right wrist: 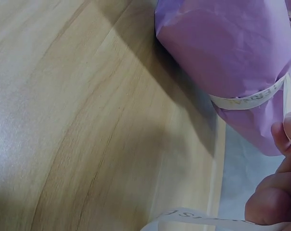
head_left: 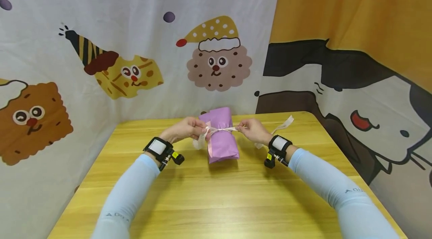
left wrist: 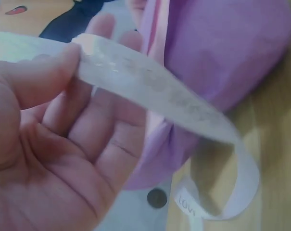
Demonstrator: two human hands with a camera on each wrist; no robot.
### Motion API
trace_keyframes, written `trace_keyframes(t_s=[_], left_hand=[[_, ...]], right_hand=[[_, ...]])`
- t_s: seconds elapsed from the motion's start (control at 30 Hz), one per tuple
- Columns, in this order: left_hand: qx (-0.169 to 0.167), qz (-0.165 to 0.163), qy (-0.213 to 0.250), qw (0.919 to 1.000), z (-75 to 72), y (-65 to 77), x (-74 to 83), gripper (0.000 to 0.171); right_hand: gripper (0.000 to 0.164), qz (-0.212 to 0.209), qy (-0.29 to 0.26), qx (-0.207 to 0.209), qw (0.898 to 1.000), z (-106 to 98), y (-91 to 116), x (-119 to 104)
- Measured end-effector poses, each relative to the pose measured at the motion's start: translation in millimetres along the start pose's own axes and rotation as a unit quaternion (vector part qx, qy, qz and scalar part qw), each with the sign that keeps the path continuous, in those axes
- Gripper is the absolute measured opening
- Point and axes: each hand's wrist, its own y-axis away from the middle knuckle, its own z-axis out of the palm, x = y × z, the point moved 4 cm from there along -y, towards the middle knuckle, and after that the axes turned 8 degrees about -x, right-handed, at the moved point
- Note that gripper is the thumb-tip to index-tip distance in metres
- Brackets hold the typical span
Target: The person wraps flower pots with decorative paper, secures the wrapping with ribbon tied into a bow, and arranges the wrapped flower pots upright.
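Note:
A bundle wrapped in purple paper (head_left: 223, 147) lies near the table's far edge. A white printed ribbon (right wrist: 246, 102) circles its middle and cinches the paper. On the left of the bundle, my left hand (head_left: 185, 129) pinches one ribbon end between thumb and fingers. In the left wrist view the loose tail of that ribbon (left wrist: 155, 84) loops down past the hand, with printed letters on it. My right hand (head_left: 254, 130) pinches the other end at the bundle's right side. Its loose tail (head_left: 284, 123) trails behind that hand. The ribbon runs straight between both hands across the bundle.
The wooden table (head_left: 216, 201) stretches toward me in front of the bundle. A curtain (head_left: 141, 29) with cartoon prints hangs right behind the table's far edge. Wrist cameras (head_left: 163, 153) are strapped to both wrists.

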Motion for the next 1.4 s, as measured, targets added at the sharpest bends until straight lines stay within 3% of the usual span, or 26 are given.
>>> trace_keyframes(t_s=[0.23,0.33,0.43,0.53,0.87,1.1,1.4], left_hand=[[0.058,0.076,0.104,0.99,10.6,-16.6,6.2,0.032],[0.118,0.101,0.105,0.9822,14.9,-26.8,3.3,0.025],[0.184,0.134,0.099,0.9687,17.7,-35.0,-1.6,0.019],[0.218,0.157,0.105,0.9577,19.9,-41.8,-5.1,0.017],[0.247,0.155,0.147,0.9451,28.7,-52.7,0.2,0.022],[0.233,0.132,0.126,0.9551,35.6,-55.8,4.9,0.017],[0.218,0.125,0.154,0.9556,34.7,-57.2,0.2,0.008]], right_hand=[[0.026,0.003,0.011,-0.012,1.0,1,-1,8],[0.026,0.0,0.021,-0.019,1.0,4,-2,12],[0.027,0.003,0.023,-0.023,0.999,7,-3,14],[0.029,0.011,0.02,-0.031,0.999,9,-2,14],[0.033,0.013,0.024,-0.041,0.999,12,-3,12],[0.033,0.023,0.034,-0.034,0.999,8,-1,8],[0.034,0.018,0.047,-0.04,0.998,-3,1,4]])
